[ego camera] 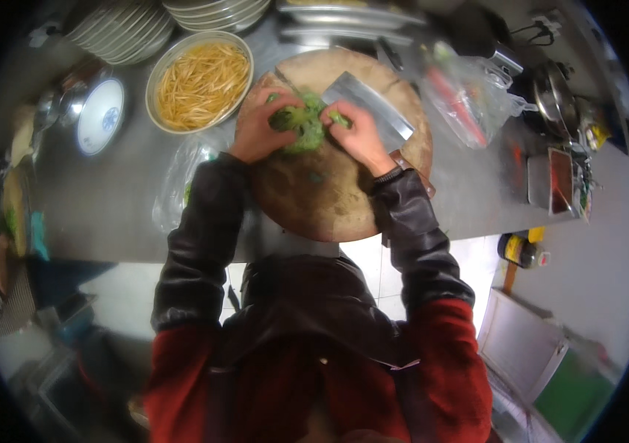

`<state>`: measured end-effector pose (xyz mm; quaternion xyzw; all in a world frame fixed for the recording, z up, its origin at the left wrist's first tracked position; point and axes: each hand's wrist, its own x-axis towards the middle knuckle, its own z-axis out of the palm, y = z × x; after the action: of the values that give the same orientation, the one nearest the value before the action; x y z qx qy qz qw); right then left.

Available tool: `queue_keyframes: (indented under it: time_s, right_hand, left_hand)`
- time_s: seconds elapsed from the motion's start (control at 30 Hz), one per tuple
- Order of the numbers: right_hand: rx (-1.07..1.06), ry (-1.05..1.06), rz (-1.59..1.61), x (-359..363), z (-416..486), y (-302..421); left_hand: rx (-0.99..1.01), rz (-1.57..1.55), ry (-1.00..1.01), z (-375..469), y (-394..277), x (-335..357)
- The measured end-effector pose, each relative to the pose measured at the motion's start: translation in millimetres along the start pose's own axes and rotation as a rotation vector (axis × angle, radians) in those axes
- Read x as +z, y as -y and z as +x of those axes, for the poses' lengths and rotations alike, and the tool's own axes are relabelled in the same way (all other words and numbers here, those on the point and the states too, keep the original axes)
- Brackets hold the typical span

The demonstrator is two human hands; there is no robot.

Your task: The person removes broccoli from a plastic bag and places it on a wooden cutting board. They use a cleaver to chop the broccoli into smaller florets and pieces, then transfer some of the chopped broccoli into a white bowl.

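A head of leafy green vegetable, seemingly broccoli [306, 122], rests on a round wooden chopping block [320, 205]. Around its left side curl the fingers of my left hand [262, 124], gripping it. My right hand [356, 130] pinches a small green piece [339, 118] between thumb and fingers, just right of the head. Behind that hand a cleaver [372, 102] lies flat on the block, its wide blade slanting down to the right. The cleaver's wooden handle [424, 180] shows partly beside my right wrist.
Left of the block stand a bowl of yellow strips [203, 86], a white bowl [101, 116] and a plastic bag [176, 183]. Stacked plates [126, 33] are behind. To the right lie plastic bags [461, 99] and a metal container [549, 180]. Another person's arm [1, 268] shows far left.
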<state>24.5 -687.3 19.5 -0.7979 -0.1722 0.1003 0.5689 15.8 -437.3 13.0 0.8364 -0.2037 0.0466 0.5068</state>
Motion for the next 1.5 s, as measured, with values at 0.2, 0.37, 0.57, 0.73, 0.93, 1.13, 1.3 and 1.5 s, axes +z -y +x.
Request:
queue_keyframes:
  time_s: [0.2,0.37,0.57,0.73,0.93,1.13,1.3,1.5]
  right_hand:
    - [-0.204,-0.109,-0.213,-9,-6,3]
    - [-0.356,-0.045,-0.133,-4,5,18]
    - [-0.201,-0.022,-0.144,2,33,0]
    - [-0.311,0.103,-0.604,11,64,-2]
    - [-0.305,-0.119,-0.591,-54,-34,19]
    - [0.018,-0.245,-0.809,-72,-106,-9]
    - [0.052,-0.144,-0.886,-90,-108,-13]
    - [0.074,-0.323,-0.873,-118,-143,0]
  left_hand:
    - [-0.100,-0.047,-0.067,-27,-17,-4]
    - [-0.191,0.032,0.000,-31,-29,2]
    - [-0.252,-0.215,0.023,-41,-49,-23]
    - [-0.125,-0.104,0.212,-40,-47,-34]
    - [-0.066,-0.339,0.265,-4,-46,-51]
    - [-0.046,0.657,0.524,87,-32,2]
    - [-0.135,0.461,0.503,108,-4,-4]
    - [-0.312,0.121,0.038,79,-47,-12]
